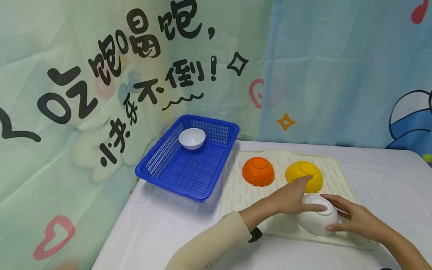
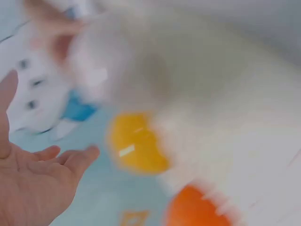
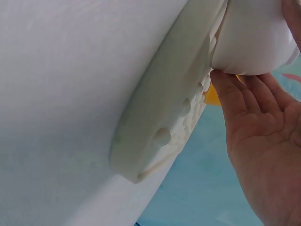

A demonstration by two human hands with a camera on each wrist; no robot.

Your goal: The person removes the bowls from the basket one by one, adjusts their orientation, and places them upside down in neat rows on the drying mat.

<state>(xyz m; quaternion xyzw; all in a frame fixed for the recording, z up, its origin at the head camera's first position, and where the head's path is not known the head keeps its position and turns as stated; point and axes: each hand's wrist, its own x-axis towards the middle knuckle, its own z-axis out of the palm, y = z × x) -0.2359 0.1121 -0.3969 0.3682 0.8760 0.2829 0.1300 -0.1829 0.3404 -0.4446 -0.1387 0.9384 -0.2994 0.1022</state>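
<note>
An upside-down white bowl [image 1: 315, 221] sits tilted over the front part of the cream drying mat [image 1: 233, 198]. My right hand [image 1: 361, 221] holds it from the right side, thumb at the near side and fingers at the far side. In the right wrist view the right hand's fingers [image 3: 249, 96] lie along the white bowl [image 3: 254, 37]. My left hand [image 1: 295, 197] is spread at the bowl's left, overlapping it in the head view. The left wrist view, blurred, has the left hand [image 2: 42, 183] with fingers extended and a gap to the white bowl [image 2: 108, 61].
Behind the hands, an orange bowl [image 1: 258, 172] and a yellow bowl [image 1: 300, 170] lie upside down on the mat. To the left stands a blue plastic basket [image 1: 189, 187] with a small white bowl [image 1: 192, 139] inside. Printed curtains [image 1: 320, 75] hang behind the white-covered table [image 1: 162, 232].
</note>
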